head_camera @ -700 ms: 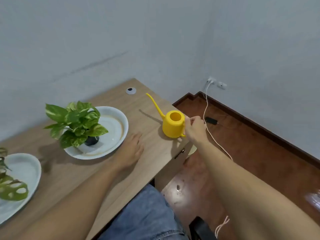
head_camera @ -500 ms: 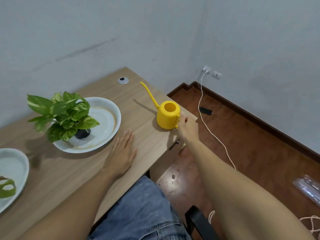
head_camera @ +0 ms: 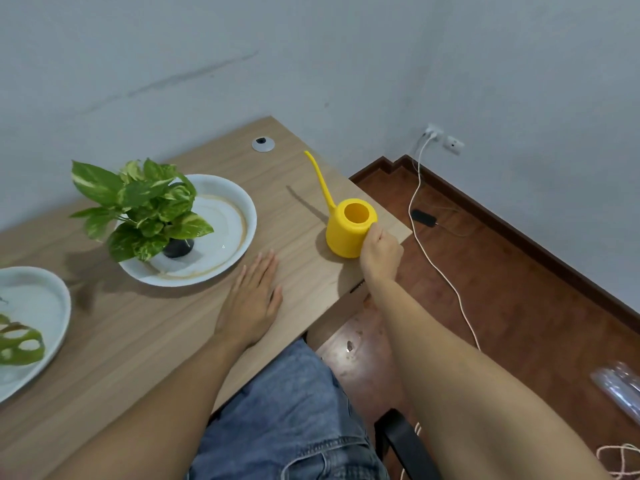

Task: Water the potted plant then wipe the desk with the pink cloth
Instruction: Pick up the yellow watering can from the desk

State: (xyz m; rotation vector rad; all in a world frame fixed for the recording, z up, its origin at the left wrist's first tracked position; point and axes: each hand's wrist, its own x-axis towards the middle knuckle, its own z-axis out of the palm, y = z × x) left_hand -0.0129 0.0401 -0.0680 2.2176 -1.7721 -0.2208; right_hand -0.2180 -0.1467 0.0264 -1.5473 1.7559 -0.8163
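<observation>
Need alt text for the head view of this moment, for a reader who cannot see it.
A person's right hand grips a yellow plastic watering can standing near the right edge of a wooden desk, while the left hand rests flat on the desktop. Further left, a leafy green potted plant stands on a white plate.

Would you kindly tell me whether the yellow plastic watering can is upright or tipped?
Upright: the yellow plastic watering can sits flat on the wooden desk, its mouth facing up.
</observation>
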